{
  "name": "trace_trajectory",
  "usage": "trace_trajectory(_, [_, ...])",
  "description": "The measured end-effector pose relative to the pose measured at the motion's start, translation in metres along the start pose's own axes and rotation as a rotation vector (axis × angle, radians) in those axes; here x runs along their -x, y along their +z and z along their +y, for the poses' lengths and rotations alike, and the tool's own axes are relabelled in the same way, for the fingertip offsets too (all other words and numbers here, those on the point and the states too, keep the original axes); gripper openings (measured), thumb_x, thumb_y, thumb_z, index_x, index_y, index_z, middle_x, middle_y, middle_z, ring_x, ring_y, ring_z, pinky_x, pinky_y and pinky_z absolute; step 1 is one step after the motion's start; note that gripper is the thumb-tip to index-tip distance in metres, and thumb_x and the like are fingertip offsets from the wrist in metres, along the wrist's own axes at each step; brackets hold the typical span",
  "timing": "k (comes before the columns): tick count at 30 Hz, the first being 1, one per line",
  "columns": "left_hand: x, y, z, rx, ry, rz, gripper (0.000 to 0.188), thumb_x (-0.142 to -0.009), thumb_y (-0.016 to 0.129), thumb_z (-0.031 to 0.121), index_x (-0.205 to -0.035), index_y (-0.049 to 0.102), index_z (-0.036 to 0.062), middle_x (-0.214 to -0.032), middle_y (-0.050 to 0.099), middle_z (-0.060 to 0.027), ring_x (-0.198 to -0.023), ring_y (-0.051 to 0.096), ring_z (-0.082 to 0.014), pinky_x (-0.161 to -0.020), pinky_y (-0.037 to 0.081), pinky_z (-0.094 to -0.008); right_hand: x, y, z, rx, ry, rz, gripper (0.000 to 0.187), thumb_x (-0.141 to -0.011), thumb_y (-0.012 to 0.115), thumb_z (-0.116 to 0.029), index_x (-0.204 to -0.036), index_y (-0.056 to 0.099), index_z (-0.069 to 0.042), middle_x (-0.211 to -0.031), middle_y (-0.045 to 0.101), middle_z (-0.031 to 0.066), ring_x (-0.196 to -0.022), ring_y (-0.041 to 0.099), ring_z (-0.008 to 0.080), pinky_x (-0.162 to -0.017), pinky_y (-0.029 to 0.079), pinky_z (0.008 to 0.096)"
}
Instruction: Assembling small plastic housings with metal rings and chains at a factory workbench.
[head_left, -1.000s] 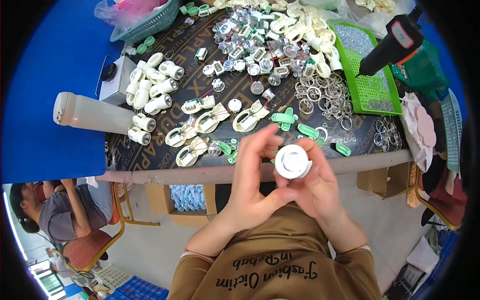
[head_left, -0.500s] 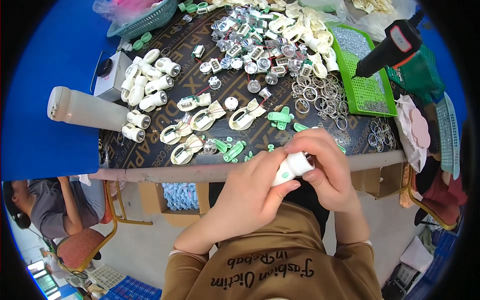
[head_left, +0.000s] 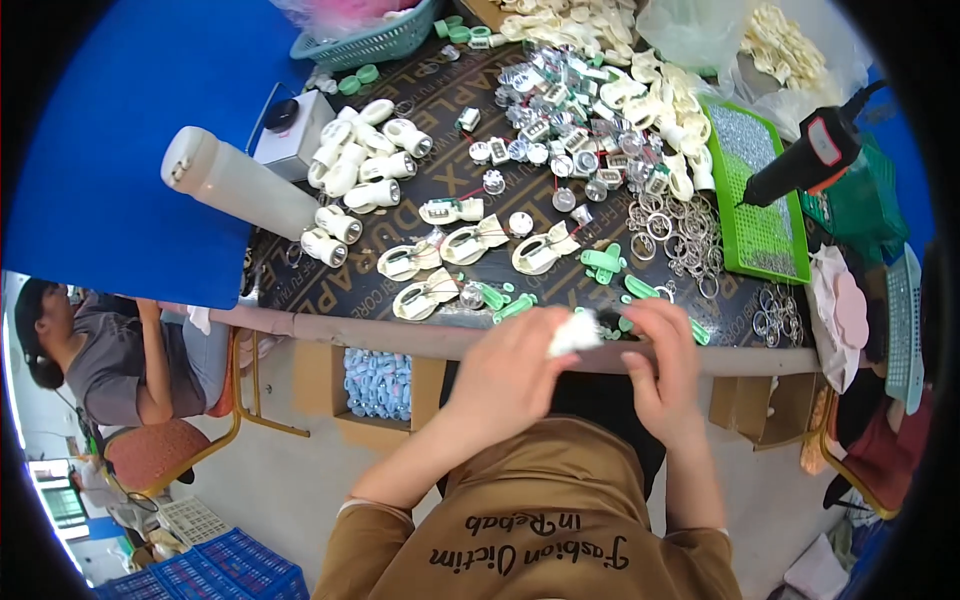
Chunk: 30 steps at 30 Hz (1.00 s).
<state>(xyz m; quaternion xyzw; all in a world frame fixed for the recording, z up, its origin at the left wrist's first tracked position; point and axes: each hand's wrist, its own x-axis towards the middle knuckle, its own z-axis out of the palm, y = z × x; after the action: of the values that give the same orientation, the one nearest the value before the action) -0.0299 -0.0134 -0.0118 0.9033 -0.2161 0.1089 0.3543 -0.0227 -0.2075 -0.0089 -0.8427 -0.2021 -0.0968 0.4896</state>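
My left hand (head_left: 505,372) is closed around a small white flashlight (head_left: 576,337), held over the table's near edge and blurred by motion. Its lamp end points toward my right hand (head_left: 662,368). That hand is just to the right, thumb and fingers apart, with nothing seen between them. Beyond the hands lie several opened cream flashlight halves (head_left: 545,250) with wired circuit parts inside. Close to my fingers are green plastic pieces (head_left: 604,263). Assembled white flashlights (head_left: 375,194) are heaped at the left.
Loose lamp parts (head_left: 560,130) and metal rings (head_left: 685,235) cover the table's far middle and right. An electric screwdriver (head_left: 805,160) hangs over a green tray (head_left: 765,262) of screws. A white bottle (head_left: 235,180) leans left. Below stands a box (head_left: 420,395) of blue pieces. Another person (head_left: 105,350) sits left.
My right hand has come off the flashlight and opened, while my left keeps hold of it. The flashlight has turned and blurs. The whole view has shifted, moving the table rightward in the picture.
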Motion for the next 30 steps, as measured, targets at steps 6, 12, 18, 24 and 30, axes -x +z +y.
trace_trajectory(6, [0.008,-0.045,-0.068,-0.270,-0.131,0.534,0.033,-0.076,0.054,-0.003,-0.109,0.051,0.0010,-0.104,0.053,-0.0157,-0.097,0.051,-0.0305,-0.084,0.040,-0.0363,0.034,-0.012,0.054,0.360,-0.226,0.375,0.015,-0.073,0.055,0.002,-0.087,0.059,-0.001,-0.079,0.058,0.0113,-0.067,0.053,0.0276,-0.061,0.043,0.0347])
trace_trajectory(12, [-0.009,-0.062,-0.100,-0.264,-0.185,0.687,0.033,-0.080,0.051,0.000,-0.113,0.048,0.0002,-0.108,0.047,-0.0179,-0.099,0.047,-0.0331,-0.087,0.037,-0.0379,0.031,-0.003,0.065,0.506,-0.395,0.455,0.016,-0.073,0.053,0.003,-0.087,0.060,-0.003,-0.075,0.058,0.0103,-0.060,0.053,0.0263,-0.053,0.042,0.0329])
trace_trajectory(18, [-0.011,-0.060,-0.102,-0.308,-0.106,0.697,0.036,-0.077,0.054,-0.002,-0.113,0.048,0.0008,-0.108,0.045,-0.0181,-0.098,0.046,-0.0339,-0.085,0.038,-0.0385,0.029,0.000,0.068,0.562,-0.484,0.510,0.020,-0.071,0.053,0.005,-0.088,0.059,-0.003,-0.071,0.056,0.0095,-0.058,0.052,0.0254,-0.051,0.041,0.0333])
trace_trajectory(24, [-0.013,-0.063,-0.098,-0.236,-0.112,0.729,0.034,-0.077,0.055,-0.001,-0.111,0.051,0.0016,-0.107,0.045,-0.0170,-0.097,0.046,-0.0328,-0.085,0.039,-0.0377,0.029,-0.001,0.067,0.565,-0.501,0.515,0.021,-0.070,0.053,0.005,-0.088,0.059,-0.002,-0.070,0.055,0.0092,-0.057,0.051,0.0252,-0.050,0.041,0.0333])
trace_trajectory(30, [-0.070,-0.106,-0.124,-0.582,-0.117,0.534,0.029,-0.078,0.058,0.012,-0.106,0.054,0.0058,-0.098,0.053,-0.0138,-0.092,0.052,-0.0316,-0.077,0.040,-0.0405,0.027,-0.003,0.063,0.503,-0.449,0.501,0.015,-0.073,0.054,0.005,-0.086,0.059,0.000,-0.070,0.055,0.0118,-0.057,0.051,0.0273,-0.051,0.040,0.0342])
